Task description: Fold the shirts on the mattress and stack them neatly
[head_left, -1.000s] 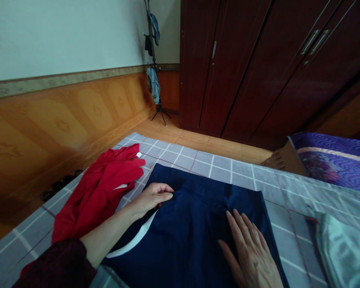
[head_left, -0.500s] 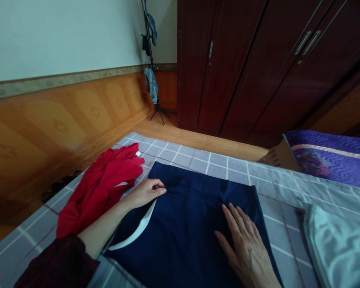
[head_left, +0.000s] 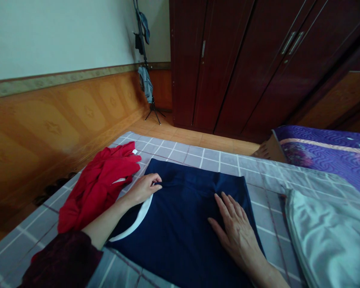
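A dark navy garment [head_left: 180, 216] with a white curved trim [head_left: 136, 222] lies spread on the grey checked bed cover [head_left: 156, 147]. My left hand [head_left: 143, 188] pinches the navy cloth near the upper end of the trim, thumb and fingers together. Flat on the right part of the same garment rests my right hand [head_left: 235, 228], its fingers stretched out and thumb apart. Beside my left forearm is a crumpled red garment [head_left: 97, 182].
Folded pale green cloth [head_left: 330, 236] lies at the right. Beyond the bed stand a dark red wardrobe [head_left: 228, 72] and a coat rack [head_left: 144, 52] with clothes. A purple quilted cover [head_left: 327, 150] is at the far right, and a panelled wall [head_left: 57, 128] runs along the left.
The view has shifted slightly, so the bed and garments appear further left. Both hands keep about the same places on the navy garment.
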The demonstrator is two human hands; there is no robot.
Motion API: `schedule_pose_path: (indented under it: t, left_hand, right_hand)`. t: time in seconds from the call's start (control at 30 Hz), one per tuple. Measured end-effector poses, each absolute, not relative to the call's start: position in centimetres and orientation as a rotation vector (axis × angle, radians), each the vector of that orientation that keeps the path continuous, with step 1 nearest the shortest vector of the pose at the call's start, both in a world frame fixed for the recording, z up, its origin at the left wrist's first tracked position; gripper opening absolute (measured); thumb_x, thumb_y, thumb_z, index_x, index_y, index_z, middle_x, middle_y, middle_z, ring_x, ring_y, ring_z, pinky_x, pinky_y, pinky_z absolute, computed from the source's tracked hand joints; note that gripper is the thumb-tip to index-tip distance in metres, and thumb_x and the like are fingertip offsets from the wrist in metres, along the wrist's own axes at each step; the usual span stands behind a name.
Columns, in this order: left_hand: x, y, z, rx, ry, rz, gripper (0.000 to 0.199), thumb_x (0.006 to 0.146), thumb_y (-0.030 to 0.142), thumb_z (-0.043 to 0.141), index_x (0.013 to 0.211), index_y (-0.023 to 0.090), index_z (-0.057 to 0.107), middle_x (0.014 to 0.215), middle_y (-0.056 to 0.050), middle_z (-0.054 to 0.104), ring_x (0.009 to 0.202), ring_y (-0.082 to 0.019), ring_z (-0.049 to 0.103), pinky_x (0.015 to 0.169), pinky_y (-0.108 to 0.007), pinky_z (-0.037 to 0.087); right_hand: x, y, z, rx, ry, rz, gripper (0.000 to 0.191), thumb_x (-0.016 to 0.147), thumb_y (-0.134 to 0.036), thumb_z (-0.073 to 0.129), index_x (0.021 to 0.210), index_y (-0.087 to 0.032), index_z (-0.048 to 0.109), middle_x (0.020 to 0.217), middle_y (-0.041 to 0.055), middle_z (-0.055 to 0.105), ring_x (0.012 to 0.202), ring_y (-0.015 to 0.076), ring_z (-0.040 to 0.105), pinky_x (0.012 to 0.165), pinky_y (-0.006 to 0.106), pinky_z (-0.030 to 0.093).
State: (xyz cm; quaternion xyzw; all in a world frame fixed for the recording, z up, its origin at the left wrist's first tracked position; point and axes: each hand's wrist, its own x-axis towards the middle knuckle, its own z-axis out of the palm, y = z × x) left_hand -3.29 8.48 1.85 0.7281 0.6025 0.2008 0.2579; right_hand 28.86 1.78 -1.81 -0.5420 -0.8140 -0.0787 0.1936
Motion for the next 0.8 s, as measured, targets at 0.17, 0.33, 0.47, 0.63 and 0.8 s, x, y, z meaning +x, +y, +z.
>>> schedule_pose_path:
  t: [0.17,0.33,0.47,0.63,0.8]
  left_hand:
    - [-2.3,7.0,3.6,2.21,1.722,0.551,0.02,0.085,0.025,0.054,0.103,0.019,0.06,0.101,-0.005,0.061,0.092,-0.021,0.058,0.081,-0.033,0.045]
    - [1.3,4.4,3.8,2.729,1.204,0.326,0.046,0.093,0.036,0.048,0.136,0.022,0.039,0.143,-0.006,0.042,0.133,-0.022,0.035,0.11,-0.039,0.028]
    - [2.4,4.0,1.9,2.783,1.047,0.034,0.075,0.089,0.054,0.047,0.148,0.023,0.013,0.155,-0.007,0.017,0.142,-0.025,0.011,0.114,-0.043,0.016]
    - [1.9,4.3,1.3,2.766,1.078,-0.028,0.078,0.089,0.057,0.043,0.149,0.026,0.005,0.156,-0.006,0.004,0.143,-0.026,0.001,0.115,-0.044,0.012]
    - [1.8,4.3,1.7,2.769,1.035,-0.008,0.083,0.085,0.067,0.038,0.149,0.025,0.005,0.156,-0.007,0.003,0.142,-0.029,0.0,0.114,-0.047,0.009]
  right_hand:
    - [28.1,0.5,0.1,-1.483,-2.286,-0.222,0.059,0.089,-0.042,0.046,0.139,-0.011,0.036,0.146,0.0181,0.034,0.133,0.0335,0.031,0.102,0.051,0.037]
    - [26.9,-0.7,0.3,-1.294,-2.508,-0.229,0.065,0.086,-0.042,0.053,0.141,-0.013,0.036,0.147,0.0165,0.033,0.134,0.0319,0.031,0.103,0.049,0.037]
    - [28.1,0.1,-0.5,-1.423,-2.518,-0.265,0.069,0.085,-0.053,0.051,0.135,-0.006,0.045,0.142,0.022,0.038,0.131,0.0353,0.036,0.102,0.051,0.036]
    - [29.0,0.6,-0.6,-1.521,-2.465,-0.309,0.066,0.085,-0.051,0.052,0.132,-0.004,0.048,0.14,0.0238,0.04,0.13,0.0372,0.036,0.103,0.052,0.035]
    - [28.3,0.4,-0.7,-1.534,-2.424,-0.337,0.07,0.085,-0.053,0.051,0.133,-0.003,0.045,0.143,0.0242,0.035,0.132,0.0374,0.032,0.103,0.051,0.035]
